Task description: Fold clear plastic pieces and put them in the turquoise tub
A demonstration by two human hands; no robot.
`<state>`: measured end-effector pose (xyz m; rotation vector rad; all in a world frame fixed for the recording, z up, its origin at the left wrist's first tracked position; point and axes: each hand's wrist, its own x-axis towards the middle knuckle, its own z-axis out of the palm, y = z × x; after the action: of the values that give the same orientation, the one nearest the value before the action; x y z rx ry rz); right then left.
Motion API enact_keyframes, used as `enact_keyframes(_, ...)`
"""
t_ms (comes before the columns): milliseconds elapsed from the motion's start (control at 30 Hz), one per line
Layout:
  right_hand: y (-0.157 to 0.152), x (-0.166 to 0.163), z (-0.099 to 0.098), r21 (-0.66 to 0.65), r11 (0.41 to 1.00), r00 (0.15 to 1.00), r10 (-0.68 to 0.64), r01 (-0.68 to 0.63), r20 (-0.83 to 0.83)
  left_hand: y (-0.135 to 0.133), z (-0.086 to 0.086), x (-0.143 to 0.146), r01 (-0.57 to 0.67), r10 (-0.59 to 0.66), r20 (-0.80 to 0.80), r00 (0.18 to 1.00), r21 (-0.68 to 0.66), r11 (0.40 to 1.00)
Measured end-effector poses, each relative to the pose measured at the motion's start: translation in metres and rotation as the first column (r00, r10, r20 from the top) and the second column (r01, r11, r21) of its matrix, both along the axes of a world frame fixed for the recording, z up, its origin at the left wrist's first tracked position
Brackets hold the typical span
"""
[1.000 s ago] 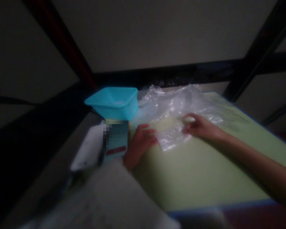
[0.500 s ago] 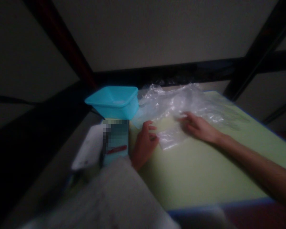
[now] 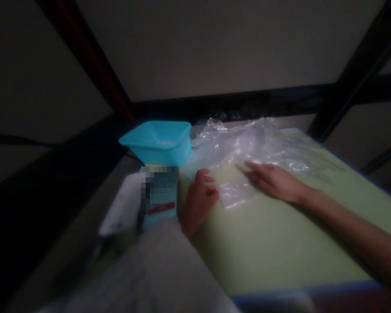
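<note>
A small clear plastic bag (image 3: 232,194) lies flat on the pale green table top (image 3: 273,243). My left hand (image 3: 198,201) has its fingers curled and pinches the bag's left edge. My right hand (image 3: 275,180) lies flat on the bag's right part, fingers stretched out and pointing left. Behind both hands spreads a heap of crumpled clear plastic (image 3: 247,141). The scene is dim and somewhat blurred.
A turquoise plastic tub (image 3: 158,141) stands at the table's back left corner. In front of it stands a teal box (image 3: 159,195) with a white object (image 3: 120,208) beside it. A light grey cloth (image 3: 156,269) fills the foreground. Dark frame bars (image 3: 234,102) run behind.
My right hand opened from a pinch at the bag's top right corner and now lies flat on the bag, fingers reaching left. My left hand stayed at the bag's left edge.
</note>
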<state>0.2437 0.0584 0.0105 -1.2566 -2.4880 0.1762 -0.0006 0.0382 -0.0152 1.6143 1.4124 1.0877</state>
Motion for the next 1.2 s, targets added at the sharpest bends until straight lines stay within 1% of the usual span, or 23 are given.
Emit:
enact_keyframes(133,-0.001,0.000,0.003,-0.001,1.000,1.000,-0.009,0.009,0.011,0.000,-0.001,-0.001,0.004,-0.004,0.005,1.000,-0.005,1.000)
enact_keyframes(267,-0.001,0.002,0.006,-0.008,1.000,0.998,-0.023,0.023,0.060,0.001,0.001,-0.001,0.010,-0.010,-0.004,1.000,-0.009,1.000)
enact_keyframes(400,-0.001,0.005,0.008,0.003,1.000,0.997,-0.009,0.009,0.077,0.000,0.003,0.000,0.005,-0.005,-0.022,1.000,-0.009,1.000)
enact_keyframes(500,-0.001,0.005,0.005,0.024,0.998,0.996,0.054,-0.056,0.068,0.000,0.004,0.000,0.006,-0.006,-0.020,1.000,-0.003,1.000)
enact_keyframes(567,-0.002,0.003,0.002,0.034,0.989,0.988,0.141,-0.143,0.057,-0.001,0.004,0.001,0.009,-0.009,-0.009,1.000,0.003,1.000)
enact_keyframes(700,-0.010,-0.009,-0.004,0.010,0.948,0.948,0.318,-0.318,0.016,-0.003,0.003,0.000,0.020,-0.020,0.015,1.000,0.011,1.000)
enact_keyframes(767,-0.015,-0.015,-0.009,-0.009,0.928,0.928,0.373,-0.373,0.009,-0.003,0.003,0.000,0.026,-0.027,0.022,0.999,0.011,1.000)
enact_keyframes(833,-0.019,-0.020,-0.013,-0.022,0.918,0.917,0.398,-0.397,0.027,-0.003,0.003,0.000,0.028,-0.029,0.023,0.999,0.012,1.000)
enact_keyframes(967,-0.021,-0.024,-0.018,-0.049,0.916,0.912,0.401,-0.398,0.082,-0.004,0.003,0.000,0.027,-0.027,0.007,1.000,0.010,1.000)
enact_keyframes(1200,-0.021,-0.024,-0.018,-0.065,0.915,0.909,0.404,-0.399,0.105,-0.007,0.005,0.000,0.022,-0.022,-0.037,0.999,0.018,1.000)
